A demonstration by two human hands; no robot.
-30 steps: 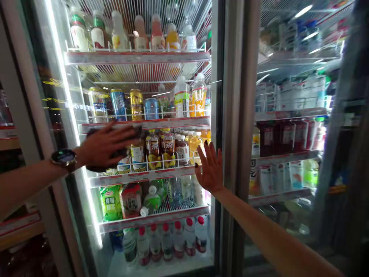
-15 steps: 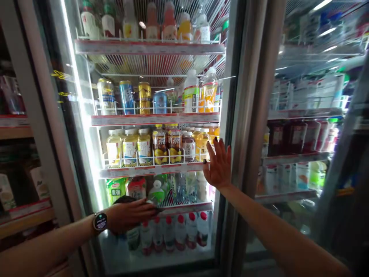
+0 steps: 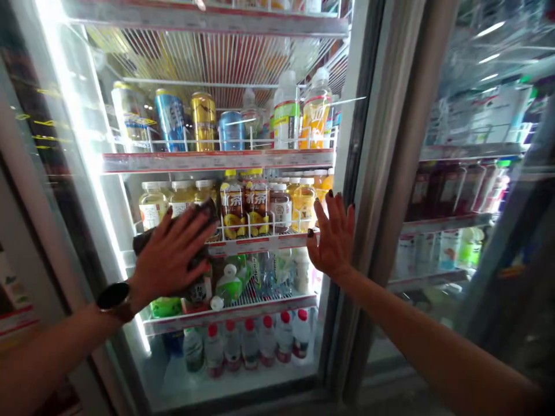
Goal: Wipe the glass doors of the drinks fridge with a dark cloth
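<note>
My left hand [image 3: 171, 260] is pressed flat against the glass fridge door [image 3: 115, 202], fingers spread, over a dark cloth [image 3: 145, 244] that shows at its edges. My right hand [image 3: 333, 237] rests open on the same glass, close to the metal door frame [image 3: 381, 173], and holds nothing. A round smartwatch [image 3: 115, 301] sits on my left wrist. Behind the glass, bottles of yellow-labelled tea [image 3: 245, 208] stand just beyond my left fingertips. The cloth hides part of the shelf goods.
Wire shelves [image 3: 217, 162] inside hold cans, juice bottles and red-capped water bottles [image 3: 229, 346]. A second glass door [image 3: 468, 133] to the right shows more stocked drinks. Glare from a bright vertical light strip [image 3: 82, 115] runs down the left side.
My left hand with the cloth has moved up the glass from near the lower shelf to mid-door. My right hand stays on the glass. The view has moved closer to the door.
</note>
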